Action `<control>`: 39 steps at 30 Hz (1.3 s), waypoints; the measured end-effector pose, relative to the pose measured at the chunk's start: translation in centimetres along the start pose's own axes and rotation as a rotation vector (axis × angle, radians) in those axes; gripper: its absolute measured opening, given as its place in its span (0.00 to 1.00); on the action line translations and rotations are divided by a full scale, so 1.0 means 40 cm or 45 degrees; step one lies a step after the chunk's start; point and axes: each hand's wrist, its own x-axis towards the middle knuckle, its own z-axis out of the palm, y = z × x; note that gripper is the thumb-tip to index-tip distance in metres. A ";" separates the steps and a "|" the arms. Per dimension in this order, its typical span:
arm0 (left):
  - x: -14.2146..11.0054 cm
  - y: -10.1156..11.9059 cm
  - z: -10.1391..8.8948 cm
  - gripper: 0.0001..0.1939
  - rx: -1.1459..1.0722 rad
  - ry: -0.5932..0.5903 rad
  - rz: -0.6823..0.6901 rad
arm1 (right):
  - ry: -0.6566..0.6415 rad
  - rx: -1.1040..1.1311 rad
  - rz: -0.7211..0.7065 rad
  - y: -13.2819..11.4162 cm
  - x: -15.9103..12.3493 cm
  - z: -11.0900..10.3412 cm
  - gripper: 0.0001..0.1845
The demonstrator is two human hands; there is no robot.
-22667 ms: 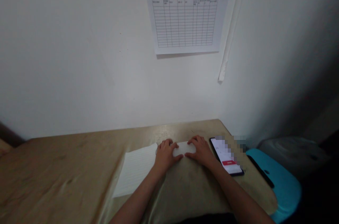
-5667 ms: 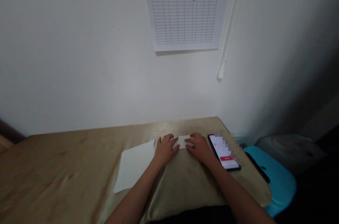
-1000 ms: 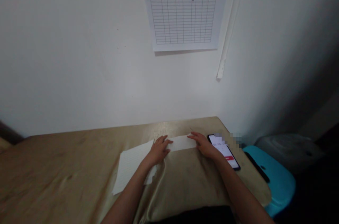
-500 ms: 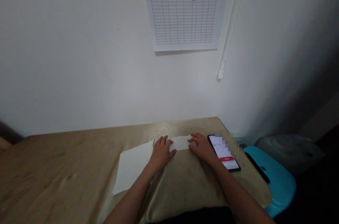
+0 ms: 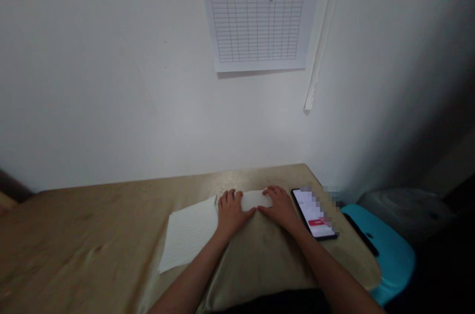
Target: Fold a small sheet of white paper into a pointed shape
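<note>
On the desk [image 5: 111, 235], a paper strip [image 5: 254, 199] runs left-to-right between left hand [image 5: 231, 212] and right hand [image 5: 280, 208]; both grips touch it, digits apart.

Right here on the table [image 5: 92, 235], a small paper [image 5: 257, 199] lies between the 2 hands: left hand [image 5: 232, 211] at its left end, right hand [image 5: 279, 207] at its right, 2 thumbs nearly meeting at the near edge! Over on the left, a larger sheet [image 5: 187, 232] lies just beside the left hand, the left forearm [image 5: 198, 269] crossing its near right corner. Across to the right of the right hand, there's the phone [image 5: 308, 208], near the table's right edge. Behind it all, the wall [image 5: 111, 81], bearing 1 chart [image 5: 258, 26].
</note>
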 end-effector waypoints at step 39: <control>0.057 -0.140 -0.014 0.22 -0.318 -0.192 0.245 | -0.146 0.416 -0.008 0.119 0.034 -0.006 0.34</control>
